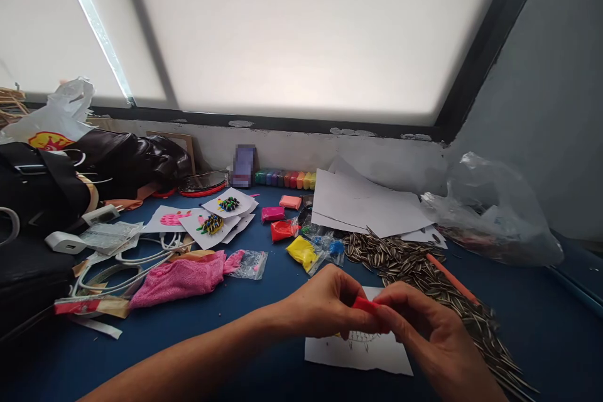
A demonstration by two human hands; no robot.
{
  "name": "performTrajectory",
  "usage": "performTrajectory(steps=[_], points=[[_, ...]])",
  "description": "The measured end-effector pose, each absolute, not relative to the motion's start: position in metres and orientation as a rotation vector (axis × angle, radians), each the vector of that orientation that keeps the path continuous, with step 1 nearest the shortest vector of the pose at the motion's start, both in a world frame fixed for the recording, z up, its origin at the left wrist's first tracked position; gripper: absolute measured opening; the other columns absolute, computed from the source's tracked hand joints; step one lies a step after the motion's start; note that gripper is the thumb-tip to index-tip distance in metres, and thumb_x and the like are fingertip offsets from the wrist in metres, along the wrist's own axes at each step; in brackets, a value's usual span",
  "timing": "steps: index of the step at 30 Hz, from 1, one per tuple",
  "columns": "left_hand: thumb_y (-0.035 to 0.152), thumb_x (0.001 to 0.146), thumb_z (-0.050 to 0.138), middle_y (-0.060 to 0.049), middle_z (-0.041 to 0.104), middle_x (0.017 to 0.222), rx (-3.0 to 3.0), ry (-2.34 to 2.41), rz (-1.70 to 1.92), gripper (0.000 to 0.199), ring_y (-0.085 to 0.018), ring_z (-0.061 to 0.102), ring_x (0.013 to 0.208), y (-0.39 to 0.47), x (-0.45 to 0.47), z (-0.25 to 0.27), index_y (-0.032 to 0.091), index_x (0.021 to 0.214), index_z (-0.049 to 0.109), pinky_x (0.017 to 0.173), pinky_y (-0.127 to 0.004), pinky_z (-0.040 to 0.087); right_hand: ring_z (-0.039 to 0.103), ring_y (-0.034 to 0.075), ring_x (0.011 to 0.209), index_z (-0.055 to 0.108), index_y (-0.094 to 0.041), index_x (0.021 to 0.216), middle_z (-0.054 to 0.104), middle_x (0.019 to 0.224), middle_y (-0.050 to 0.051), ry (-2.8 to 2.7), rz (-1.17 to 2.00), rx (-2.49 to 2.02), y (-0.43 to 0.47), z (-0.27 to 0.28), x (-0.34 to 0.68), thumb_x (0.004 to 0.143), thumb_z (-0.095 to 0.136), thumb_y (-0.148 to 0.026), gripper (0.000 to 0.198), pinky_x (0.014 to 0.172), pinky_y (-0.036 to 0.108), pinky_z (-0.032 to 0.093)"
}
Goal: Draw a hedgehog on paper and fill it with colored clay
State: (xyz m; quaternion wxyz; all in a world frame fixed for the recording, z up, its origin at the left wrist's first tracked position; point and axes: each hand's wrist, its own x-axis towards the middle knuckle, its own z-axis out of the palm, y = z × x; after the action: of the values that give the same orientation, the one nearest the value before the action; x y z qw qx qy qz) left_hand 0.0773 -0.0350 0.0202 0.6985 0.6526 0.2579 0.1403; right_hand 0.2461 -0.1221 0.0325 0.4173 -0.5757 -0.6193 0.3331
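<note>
Between the fingertips of both hands is a small piece of red modelling clay (365, 305). My left hand (325, 301) pinches it from the left, and my right hand (424, 320) grips its other side. Under the hands lies a white paper (330, 352) with a drawing in black lines and a bit of yellow, partly covered by my fingers. Just beyond are an opened red clay packet (284, 230), a yellow clay packet (303, 254) and a blue clay packet (336, 249).
Striped sunflower seeds (400, 257) spread to the right, an orange pencil-like stick (452, 279) on them. White sheets (367, 201) and a plastic bag (499, 213) lie behind. Leftward are a pink cloth (181, 279), white cables (127, 270), decorated cards (207, 229) and a black bag (38, 220).
</note>
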Motion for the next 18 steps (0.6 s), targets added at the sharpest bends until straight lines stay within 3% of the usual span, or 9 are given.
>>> performTrajectory(steps=[3, 8, 13, 16, 18], points=[[0.045, 0.071, 0.076, 0.000, 0.058, 0.065, 1.527, 0.547, 0.300, 0.035, -0.009, 0.051, 0.058, -0.035, 0.074, 0.022, 0.012, 0.077, 0.070, 0.053, -0.020, 0.040, 0.058, 0.015, 0.066, 0.068, -0.024, 0.073, 0.064, 0.072, 0.000, -1.604, 0.855, -1.438, -0.122, 0.034, 0.246, 0.090, 0.058, -0.045, 0.029, 0.061, 0.023, 0.046], [0.045, 0.068, 0.079, -0.001, 0.064, 0.072, 1.553, 0.531, 0.292, 0.041, -0.011, 0.056, 0.066, -0.030, 0.069, 0.031, 0.013, 0.093, 0.075, 0.061, -0.021, 0.042, 0.059, 0.016, 0.067, 0.069, -0.024, 0.076, 0.063, 0.072, 0.001, -1.629, 0.878, -1.501, -0.121, 0.033, 0.250, 0.090, 0.055, -0.048, 0.031, 0.061, 0.023, 0.048], [0.049, 0.069, 0.076, -0.004, 0.065, 0.067, 1.421, 0.563, 0.329, 0.043, -0.011, 0.058, 0.061, -0.025, 0.069, 0.034, 0.008, 0.082, 0.074, 0.059, -0.023, 0.043, 0.060, 0.017, 0.066, 0.070, -0.023, 0.078, 0.065, 0.072, 0.002, -1.570, 0.923, -1.489, -0.120, 0.032, 0.250, 0.088, 0.055, -0.053, 0.035, 0.061, 0.024, 0.049], [0.051, 0.069, 0.075, -0.003, 0.064, 0.065, 1.408, 0.556, 0.349, 0.044, -0.011, 0.058, 0.059, -0.024, 0.070, 0.034, 0.009, 0.080, 0.072, 0.057, -0.022, 0.042, 0.059, 0.017, 0.064, 0.069, -0.025, 0.094, 0.067, 0.074, 0.001, -1.408, 0.898, -1.554, -0.122, 0.034, 0.246, 0.085, 0.055, -0.059, 0.038, 0.058, 0.025, 0.048], [0.052, 0.070, 0.074, -0.003, 0.064, 0.065, 1.415, 0.552, 0.363, 0.044, -0.011, 0.058, 0.059, -0.024, 0.070, 0.036, 0.009, 0.080, 0.072, 0.056, -0.022, 0.042, 0.058, 0.016, 0.063, 0.068, -0.024, 0.095, 0.067, 0.076, 0.002, -1.382, 0.904, -1.578, -0.124, 0.035, 0.242, 0.083, 0.057, -0.060, 0.040, 0.055, 0.024, 0.047]])
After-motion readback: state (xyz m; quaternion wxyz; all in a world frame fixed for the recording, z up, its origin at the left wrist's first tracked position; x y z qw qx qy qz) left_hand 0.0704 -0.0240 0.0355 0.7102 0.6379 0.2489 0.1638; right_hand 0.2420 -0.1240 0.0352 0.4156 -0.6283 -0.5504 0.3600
